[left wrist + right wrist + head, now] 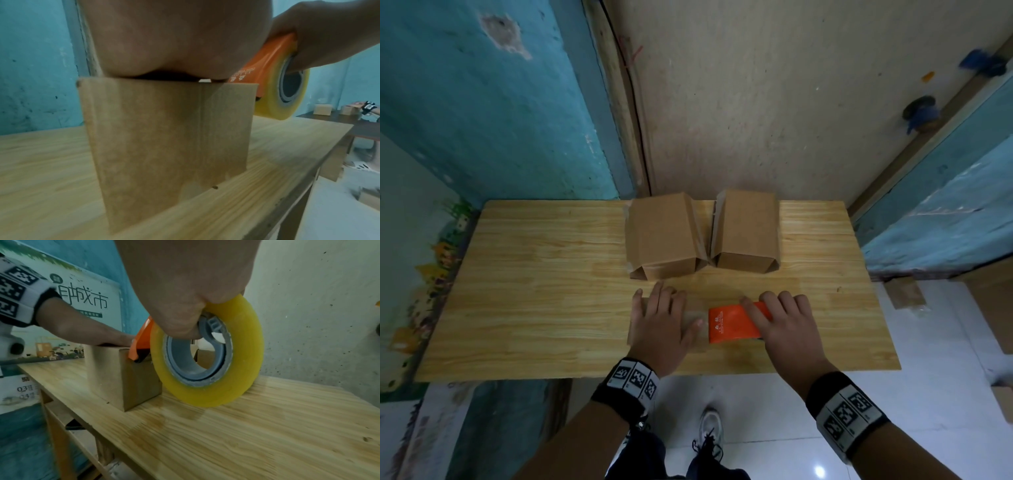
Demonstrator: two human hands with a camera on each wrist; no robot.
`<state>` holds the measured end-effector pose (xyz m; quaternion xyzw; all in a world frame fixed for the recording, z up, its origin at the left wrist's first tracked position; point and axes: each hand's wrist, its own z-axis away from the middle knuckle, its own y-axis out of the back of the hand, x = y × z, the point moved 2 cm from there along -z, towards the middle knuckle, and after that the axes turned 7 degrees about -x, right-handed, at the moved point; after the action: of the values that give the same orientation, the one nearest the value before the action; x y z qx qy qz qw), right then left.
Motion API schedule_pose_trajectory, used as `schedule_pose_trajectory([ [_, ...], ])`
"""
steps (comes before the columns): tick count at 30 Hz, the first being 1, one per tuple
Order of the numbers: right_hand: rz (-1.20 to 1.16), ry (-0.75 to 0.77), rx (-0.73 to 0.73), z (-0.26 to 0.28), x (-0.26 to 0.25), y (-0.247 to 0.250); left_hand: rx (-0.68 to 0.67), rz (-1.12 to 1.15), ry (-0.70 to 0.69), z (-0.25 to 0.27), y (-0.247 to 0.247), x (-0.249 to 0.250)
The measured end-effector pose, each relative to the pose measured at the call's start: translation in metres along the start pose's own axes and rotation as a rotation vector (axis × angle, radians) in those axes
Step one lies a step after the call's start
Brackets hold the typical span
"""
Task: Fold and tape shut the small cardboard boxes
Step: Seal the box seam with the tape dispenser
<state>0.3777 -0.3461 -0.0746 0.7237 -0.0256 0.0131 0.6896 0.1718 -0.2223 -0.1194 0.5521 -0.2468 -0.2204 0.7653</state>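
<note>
A small brown cardboard box (164, 138) stands near the front of the wooden table (534, 274). My left hand (661, 318) lies flat on its top and hides most of it in the head view. My right hand (784, 318) grips an orange tape dispenser (732, 323) with a yellow roll of tape (236, 353). The dispenser's orange nose (141, 344) sits at the box's top right edge, and the roll hangs beside the box's right side. A strip of clear tape (700, 318) runs across the box top from under my left hand to the dispenser.
Two larger closed cardboard boxes (662, 236) (746, 233) stand side by side at the table's back edge against the wall. Cardboard lies on the floor to the right (993, 308). In the left wrist view another person's hand (366, 107) works at a far table.
</note>
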Motion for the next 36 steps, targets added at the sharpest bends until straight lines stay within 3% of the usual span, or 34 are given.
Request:
schedule_pose_trajectory([
  [6,-0.026,-0.042,-0.029,0.004,-0.002,-0.002,0.037,0.087,0.081,-0.003,0.003,0.005],
  [11,-0.045,-0.058,-0.09,0.008,0.001,-0.004,0.052,0.089,0.061,-0.004,-0.001,0.004],
  [19,-0.036,0.065,-0.144,0.006,-0.001,-0.003,0.008,0.035,0.008,-0.003,-0.001,-0.002],
  [27,0.114,0.061,-0.177,0.006,-0.006,0.009,0.024,0.009,0.007,-0.002,0.002,-0.002],
  [33,0.045,0.029,-0.308,0.01,-0.008,-0.003,0.032,-0.01,0.007,-0.002,0.002,-0.002],
  [36,0.072,0.033,-0.288,0.01,-0.01,-0.002,0.044,-0.017,0.01,-0.002,0.002,-0.001],
])
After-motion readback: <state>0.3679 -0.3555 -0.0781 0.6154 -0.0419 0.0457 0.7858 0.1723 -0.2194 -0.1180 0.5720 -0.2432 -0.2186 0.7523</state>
